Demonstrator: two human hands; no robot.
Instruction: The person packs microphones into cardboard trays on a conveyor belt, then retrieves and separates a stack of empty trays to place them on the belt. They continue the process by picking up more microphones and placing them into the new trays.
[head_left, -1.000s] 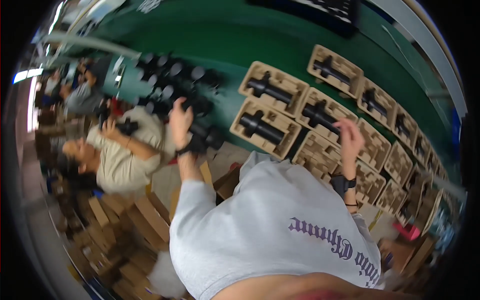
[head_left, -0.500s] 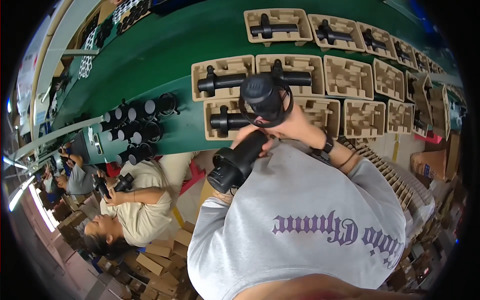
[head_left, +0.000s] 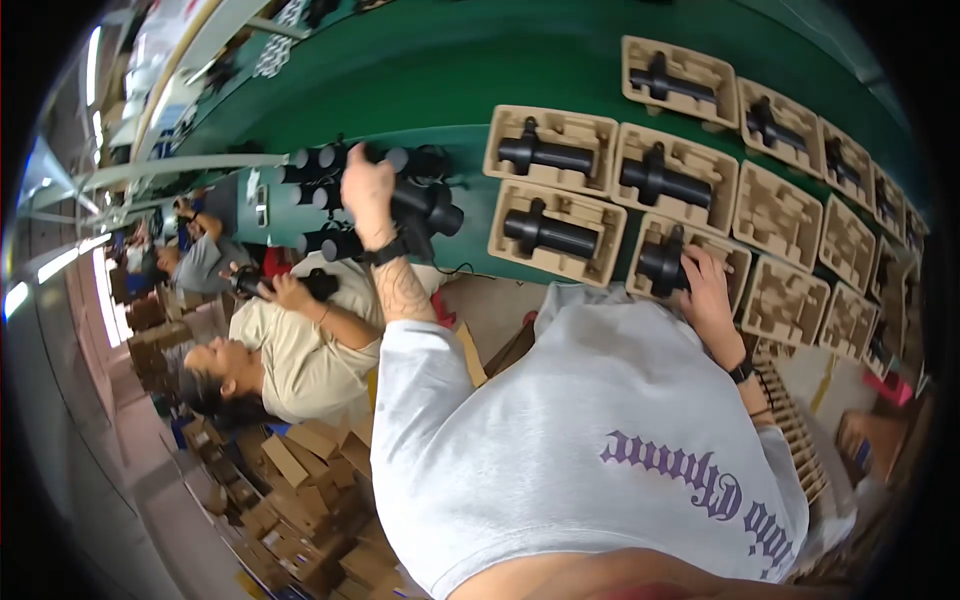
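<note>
My right hand [head_left: 708,290] is bent over a black device [head_left: 663,262] lying in a moulded brown tray [head_left: 735,262]; its fingers curl onto the device's barrel. My left hand [head_left: 368,190] stretches far out to the left over a group of black cylindrical devices [head_left: 325,195] standing close together. Its fingers reach forward and look apart, though some fingertips are hidden. Just right of it rests another black device [head_left: 430,208] with a short knob-like end. Three neighbouring trays each hold one similar device [head_left: 545,155], with a long barrel and a round collar.
More moulded trays [head_left: 775,215] stand in rows to the right on the green table [head_left: 450,90], several without a device. On the left a seated co-worker [head_left: 310,350] holds a black device. Cardboard boxes [head_left: 320,500] are piled behind. A thin cord [head_left: 460,268] hangs at the table edge.
My hands have moved apart. The right has brought its black device down into a tray; the left has swung left to the grouped devices and no longer shows its device in it. The view has turned.
</note>
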